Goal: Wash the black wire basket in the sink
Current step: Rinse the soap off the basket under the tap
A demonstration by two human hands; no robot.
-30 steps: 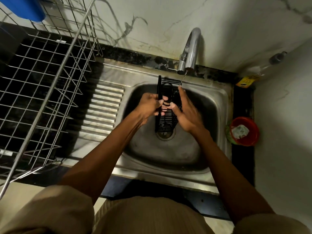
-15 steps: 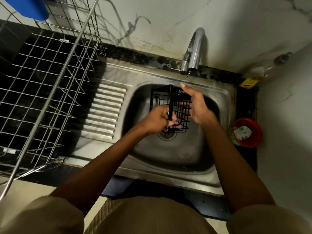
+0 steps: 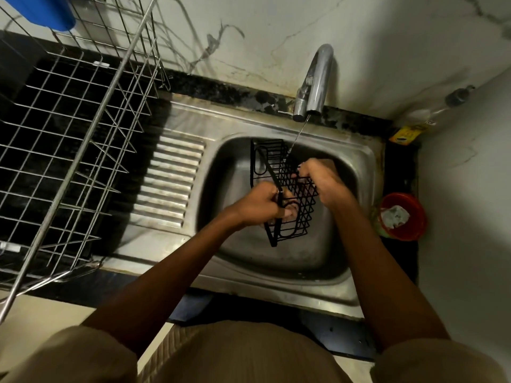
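Marbled wall tile backs a dark counter (image 3: 221, 91) that carries a steel sink (image 3: 359, 158) set toward its right end. At the counter's left end stands a wire dish rack (image 3: 69, 139), with a blue container (image 3: 47, 9) at its far corner. Ribbed drainboard (image 3: 168, 181) lies between rack and bowl.

My left hand (image 3: 257, 207) is clenched around the near end of the black wire basket (image 3: 287, 194), fingers hooked through its frame. The basket is held above the bowl, tilted, its far end just under the tap (image 3: 315, 81). A thin stream (image 3: 297, 136) falls onto the basket's far edge. My right hand (image 3: 323, 181) grips the basket's right rim, fingers curled over the wires.

Status: rinsing appears under way. Only the far section sits under the stream; I judge the near end and underside are left to rinse. No soap or sponge is visible, so scrubbing cannot be confirmed.

At the counter's right edge sits a red bowl (image 3: 403, 217) holding something pale. A yellow packet (image 3: 406, 134) and a clear bottle (image 3: 442, 106) occupy the far right corner. Nothing obstructs the bowl.
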